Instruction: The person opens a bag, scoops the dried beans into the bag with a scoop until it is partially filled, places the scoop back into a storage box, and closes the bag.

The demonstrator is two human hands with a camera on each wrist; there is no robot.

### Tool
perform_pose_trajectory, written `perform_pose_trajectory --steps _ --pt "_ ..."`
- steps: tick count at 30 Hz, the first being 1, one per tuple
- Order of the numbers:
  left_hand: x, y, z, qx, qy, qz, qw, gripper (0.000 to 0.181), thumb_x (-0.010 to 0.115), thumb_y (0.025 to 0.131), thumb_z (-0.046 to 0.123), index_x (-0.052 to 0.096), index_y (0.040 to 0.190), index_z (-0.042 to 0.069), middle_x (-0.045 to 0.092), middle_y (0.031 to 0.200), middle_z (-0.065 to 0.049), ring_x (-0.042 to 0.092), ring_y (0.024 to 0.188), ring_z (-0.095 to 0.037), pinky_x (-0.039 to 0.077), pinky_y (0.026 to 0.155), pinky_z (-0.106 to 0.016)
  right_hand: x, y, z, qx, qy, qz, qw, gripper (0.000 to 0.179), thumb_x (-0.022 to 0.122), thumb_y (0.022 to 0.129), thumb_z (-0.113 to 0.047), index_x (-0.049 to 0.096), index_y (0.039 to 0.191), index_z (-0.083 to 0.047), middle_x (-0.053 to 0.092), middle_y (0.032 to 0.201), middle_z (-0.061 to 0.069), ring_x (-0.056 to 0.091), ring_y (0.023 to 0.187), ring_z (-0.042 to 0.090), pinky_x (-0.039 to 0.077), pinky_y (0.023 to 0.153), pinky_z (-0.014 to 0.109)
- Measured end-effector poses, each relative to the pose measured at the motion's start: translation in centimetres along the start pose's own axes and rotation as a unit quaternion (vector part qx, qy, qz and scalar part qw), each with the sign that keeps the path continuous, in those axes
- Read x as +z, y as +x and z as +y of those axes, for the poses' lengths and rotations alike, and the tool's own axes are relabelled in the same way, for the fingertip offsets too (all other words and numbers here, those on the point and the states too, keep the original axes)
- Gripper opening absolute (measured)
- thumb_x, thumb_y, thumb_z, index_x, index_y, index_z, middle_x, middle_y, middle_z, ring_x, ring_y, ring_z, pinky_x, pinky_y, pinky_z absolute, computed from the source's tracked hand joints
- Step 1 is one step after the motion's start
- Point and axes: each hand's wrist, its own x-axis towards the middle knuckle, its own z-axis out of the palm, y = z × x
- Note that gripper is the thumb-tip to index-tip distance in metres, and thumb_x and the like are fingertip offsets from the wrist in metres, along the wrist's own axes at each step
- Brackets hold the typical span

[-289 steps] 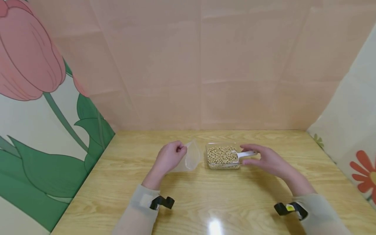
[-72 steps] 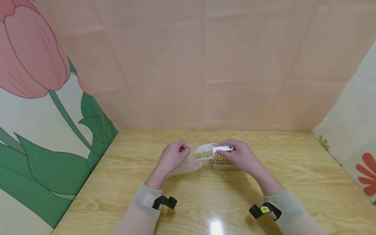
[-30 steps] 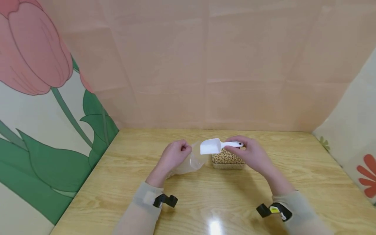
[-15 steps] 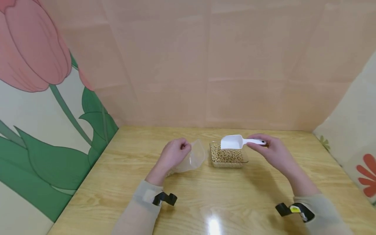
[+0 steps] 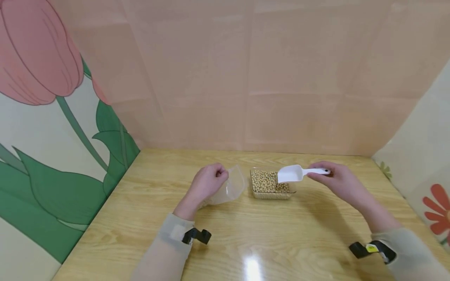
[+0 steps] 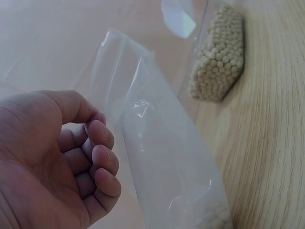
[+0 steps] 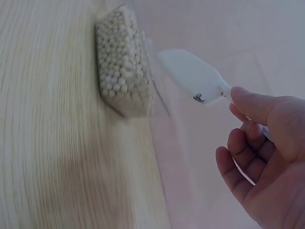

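My left hand (image 5: 209, 181) pinches the upper edge of a clear plastic bag (image 5: 230, 187) between thumb and forefinger. Some soybeans (image 6: 217, 218) lie low inside the bag in the left wrist view. My right hand (image 5: 339, 181) pinches the handle of a white scoop (image 5: 291, 174), whose bowl carries no beans. The scoop is over the right end of a clear rectangular container (image 5: 272, 196) filled with soybeans (image 5: 263, 181). In the right wrist view the scoop (image 7: 190, 74) is tilted, above the container's rim.
The container stands on a wood-grain table (image 5: 225, 242), just right of the bag. A pink cloth backdrop (image 5: 246, 78) rises behind the table. Flower-printed panels flank it, a tulip panel (image 5: 38, 50) at left. Each wrist bears a black strap mount (image 5: 197, 236).
Beans that were in the scoop at the bag's mouth are gone from it. The right hand has carried the scoop rightward from the bag over the container. The left hand keeps its hold.
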Motion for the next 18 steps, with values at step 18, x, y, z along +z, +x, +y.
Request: perform_pose_trajectory --steps 18 --pt "0.19 -0.07 -0.03 0.004 0.004 0.003 1.0 0.017 0.053 0.097 0.02 0.061 0.082 0.017 0.055 0.071 0.002 0.047 0.058 -0.014 0.039 0.057 -0.03 -0.99 0.68 -0.43 -0.019 -0.069 -0.017 0.9973 0.033 0.07 0.093 -0.046 0.073 0.113 -0.02 0.069 0.088 0.001 0.054 0.067 0.018 0.043 0.055 0.03"
